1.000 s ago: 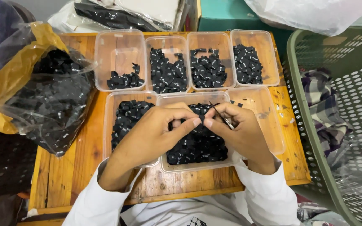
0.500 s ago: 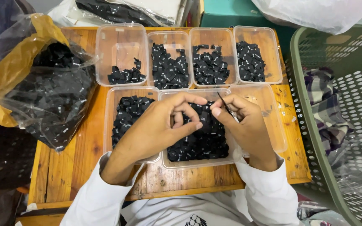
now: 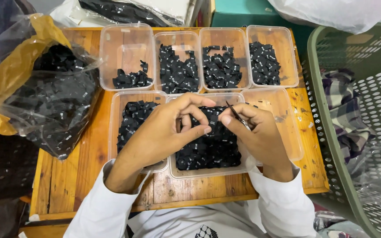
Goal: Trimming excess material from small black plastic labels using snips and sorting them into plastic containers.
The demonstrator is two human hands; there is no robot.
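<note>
From the head view, your left hand [image 3: 164,132] curls over the middle clear tub [image 3: 208,165], thumb and forefinger pinched narrow on a small black label [image 3: 211,118] just above the heap of black labels inside. Your right hand [image 3: 254,132] meets it, closed on thin dark tweezers [image 3: 237,115] whose tip is at that label. Four clear plastic tubs [image 3: 126,44] line the far edge, each holding black labels; another sits under your left wrist. A crinkled plastic bag [image 3: 45,101] of labels slumps at your left, and a green perforated basket [image 3: 331,132] crowds the right. The tabletop [image 3: 71,176] is worn orange wooden planks.
</note>
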